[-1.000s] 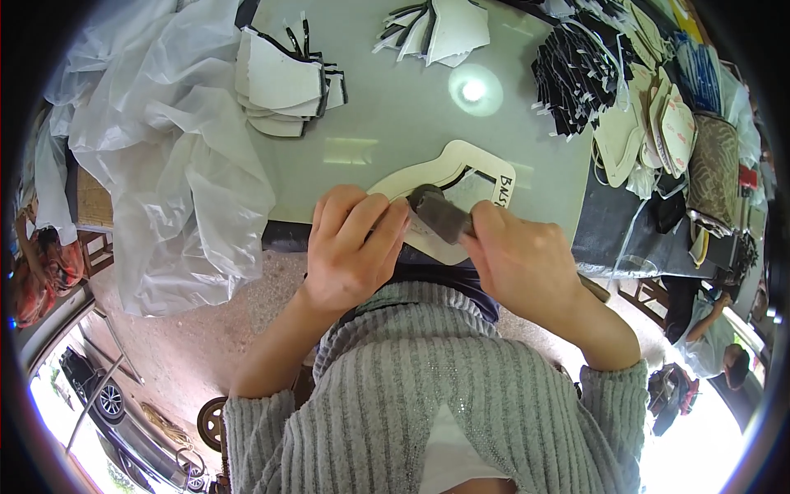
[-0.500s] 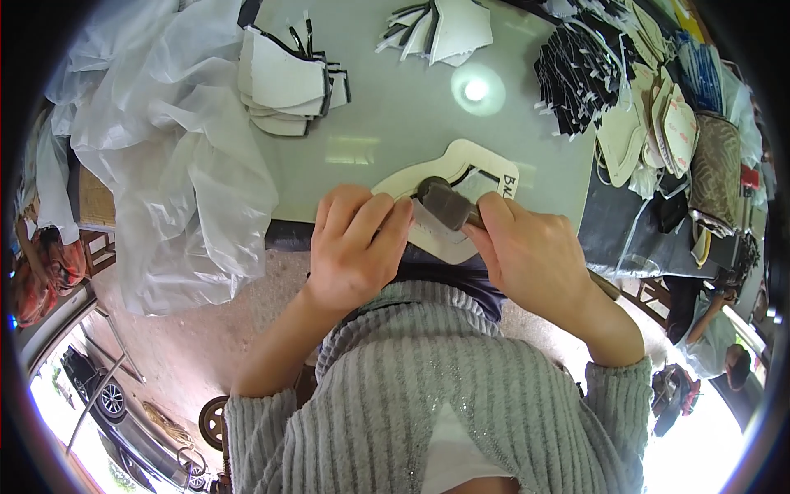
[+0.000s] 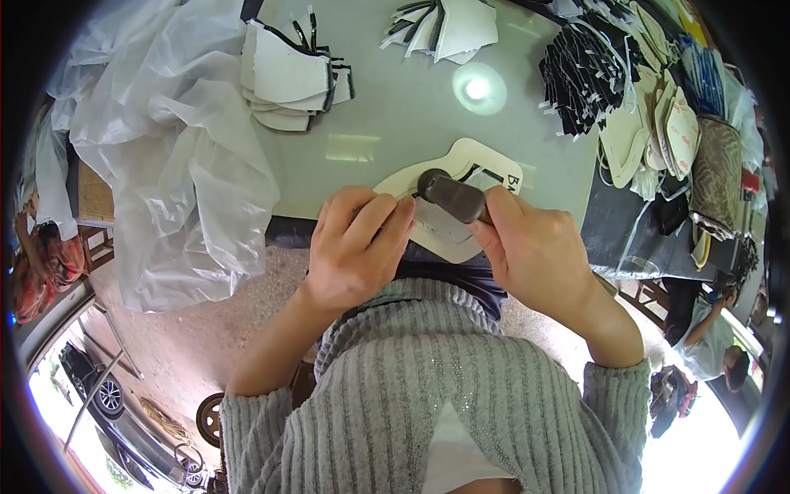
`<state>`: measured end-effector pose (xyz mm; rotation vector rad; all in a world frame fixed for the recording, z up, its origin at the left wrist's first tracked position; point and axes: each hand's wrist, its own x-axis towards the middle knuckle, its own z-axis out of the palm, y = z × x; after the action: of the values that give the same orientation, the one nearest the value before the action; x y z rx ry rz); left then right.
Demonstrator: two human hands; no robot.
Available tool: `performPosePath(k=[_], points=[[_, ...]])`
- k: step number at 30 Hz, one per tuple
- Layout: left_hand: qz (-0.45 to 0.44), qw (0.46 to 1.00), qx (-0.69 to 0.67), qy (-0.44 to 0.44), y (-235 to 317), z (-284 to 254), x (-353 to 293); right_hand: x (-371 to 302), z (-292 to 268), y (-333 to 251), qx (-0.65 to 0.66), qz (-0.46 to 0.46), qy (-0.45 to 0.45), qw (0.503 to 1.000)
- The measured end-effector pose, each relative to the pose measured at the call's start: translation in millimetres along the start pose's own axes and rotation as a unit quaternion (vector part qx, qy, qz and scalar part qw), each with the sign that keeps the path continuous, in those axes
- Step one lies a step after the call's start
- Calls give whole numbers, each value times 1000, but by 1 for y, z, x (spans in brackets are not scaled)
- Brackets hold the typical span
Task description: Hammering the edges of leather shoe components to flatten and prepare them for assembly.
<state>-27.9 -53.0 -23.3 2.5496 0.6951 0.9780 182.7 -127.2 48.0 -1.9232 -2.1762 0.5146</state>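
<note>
My right hand (image 3: 535, 247) is closed round a hammer (image 3: 453, 196) with a dark, rounded head. A bit of its handle shows past my right forearm. The head lies over a cream template board (image 3: 395, 183) with hand-marked letters, close to the table's front edge. On the board is a white piece (image 3: 444, 224) with a black edge (image 3: 485, 173), partly covered by the hammer. My left hand (image 3: 354, 247) rests at the board's left side, its fingers bent and pressed together beside the hammer head. What they pinch is hidden.
On the greenish table (image 3: 370, 165) lie two fanned stacks of white, black-edged pieces (image 3: 288, 70) (image 3: 465, 29). Crumpled clear plastic sheeting (image 3: 181, 165) hangs over its left side. To the right are a black bundle (image 3: 580, 78), cream cut pieces (image 3: 625, 144) and a brown patterned roll (image 3: 714, 173).
The hammer head has tilted and swung slightly, now showing more of its length toward my right hand. My left hand stays almost in place.
</note>
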Motion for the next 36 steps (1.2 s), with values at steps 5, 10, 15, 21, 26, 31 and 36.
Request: performPosePath(k=[5, 10, 15, 21, 26, 31, 36], points=[[1, 1000, -2, -2, 0, 1, 1, 2, 5, -1, -14, -1, -16, 1000], [-22, 999, -23, 15, -1, 3, -4, 3, 4, 1, -29, -9, -15, 999], [-13, 1000, -17, -3, -1, -1, -3, 5, 1, 2, -36, -9, -21, 999], [11, 1000, 12, -5, -2, -1, 0, 5, -1, -2, -5, -30, 47, 998], [6, 1000, 8, 21, -3, 1, -7, 9, 2, 0, -6, -33, 42, 999], [-5, 999, -9, 42, -3, 5, -9, 8, 3, 0, -27, -38, -11, 999], [-27, 996, -50, 76, -5, 10, -13, 7, 3, -1, 26, -49, 38, 998]])
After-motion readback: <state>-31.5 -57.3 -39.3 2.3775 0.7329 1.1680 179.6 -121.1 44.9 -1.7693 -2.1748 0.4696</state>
